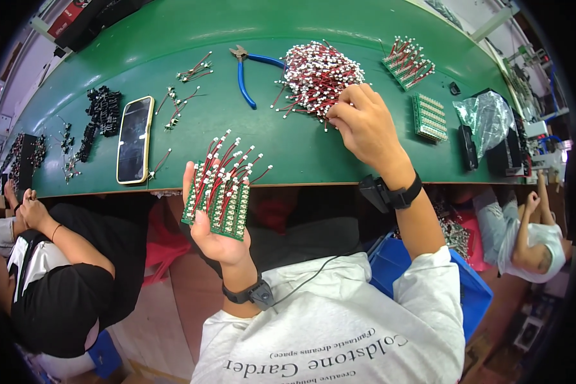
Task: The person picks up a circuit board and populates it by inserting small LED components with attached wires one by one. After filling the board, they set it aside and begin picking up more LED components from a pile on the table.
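My left hand (219, 242) grips a green circuit board panel (231, 214) just off the table's near edge. Several short red-and-black cables (222, 173) with white connectors stand up from its upper part, while its lower rows show bare pads. Over the table, my right hand (365, 125) reaches to the near right side of a large heap of the same cables (320, 73). Its thumb and fingers are pinched together there; whatever is between the fingertips is too small to make out.
Blue-handled pliers (246, 77) lie left of the heap. A phone (135, 141), loose cables (179, 105) and black parts (102, 112) are farther left. To the right are a wired panel (408, 63), stacked bare panels (430, 117) and a plastic bag (486, 121). People sit at both sides.
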A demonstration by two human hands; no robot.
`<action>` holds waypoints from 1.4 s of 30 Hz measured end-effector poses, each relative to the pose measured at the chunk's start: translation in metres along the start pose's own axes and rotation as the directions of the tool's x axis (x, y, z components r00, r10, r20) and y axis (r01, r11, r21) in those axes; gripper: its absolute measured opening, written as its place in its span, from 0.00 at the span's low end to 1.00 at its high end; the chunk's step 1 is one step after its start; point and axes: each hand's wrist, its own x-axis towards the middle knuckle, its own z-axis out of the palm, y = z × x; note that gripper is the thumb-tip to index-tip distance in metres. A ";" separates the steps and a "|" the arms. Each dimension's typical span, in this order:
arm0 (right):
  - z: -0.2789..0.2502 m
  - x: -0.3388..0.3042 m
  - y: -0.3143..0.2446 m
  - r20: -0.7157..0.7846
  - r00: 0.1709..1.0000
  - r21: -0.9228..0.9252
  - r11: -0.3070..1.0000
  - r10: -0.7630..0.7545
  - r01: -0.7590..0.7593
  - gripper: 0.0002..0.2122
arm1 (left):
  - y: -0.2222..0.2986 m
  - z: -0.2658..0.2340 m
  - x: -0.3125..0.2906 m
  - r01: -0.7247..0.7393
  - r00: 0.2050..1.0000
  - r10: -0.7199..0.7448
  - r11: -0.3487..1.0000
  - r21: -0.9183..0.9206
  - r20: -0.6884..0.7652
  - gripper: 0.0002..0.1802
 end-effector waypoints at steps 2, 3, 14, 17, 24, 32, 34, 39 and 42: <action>-0.003 0.005 -0.003 -0.065 0.998 0.126 0.992 0.009 -0.001 0.08 | 0.001 0.002 -0.001 -0.004 1.000 0.004 0.999 -0.041 -0.001 0.42; -0.004 0.008 -0.005 -0.128 0.991 0.249 0.968 0.028 0.005 0.08 | 0.001 0.003 -0.001 0.004 1.000 -0.004 0.999 -0.050 -0.008 0.41; 0.011 0.017 -0.032 -0.238 0.959 0.554 0.832 0.154 0.004 0.06 | -0.005 0.004 -0.002 0.059 0.998 -0.063 0.989 -0.134 -0.025 0.40; 0.016 0.013 -0.046 -0.152 0.976 0.585 0.810 0.154 -0.037 0.06 | -0.009 0.004 -0.002 0.074 0.997 -0.077 0.987 -0.141 -0.017 0.40; 0.013 -0.004 -0.109 0.079 0.993 0.762 0.638 0.085 -0.115 0.06 | -0.012 0.012 -0.003 0.056 0.997 -0.062 0.992 -0.113 -0.051 0.40; 0.037 -0.004 -0.118 0.124 0.973 0.749 0.625 0.192 -0.219 0.07 | -0.011 0.016 -0.008 0.012 1.000 -0.011 0.999 0.033 -0.025 0.42; 0.035 -0.002 -0.119 0.133 0.970 0.754 0.614 0.205 -0.233 0.07 | -0.010 0.015 -0.007 0.000 1.000 0.000 0.999 0.041 -0.009 0.42; 0.029 0.000 -0.120 0.184 0.962 0.742 0.613 0.202 -0.271 0.07 | -0.008 0.016 -0.010 0.006 1.000 -0.006 0.995 0.100 0.004 0.43; 0.028 0.000 -0.118 0.205 0.960 0.723 0.631 0.192 -0.281 0.06 | -0.008 0.015 -0.009 0.005 1.000 -0.006 0.995 0.102 0.013 0.43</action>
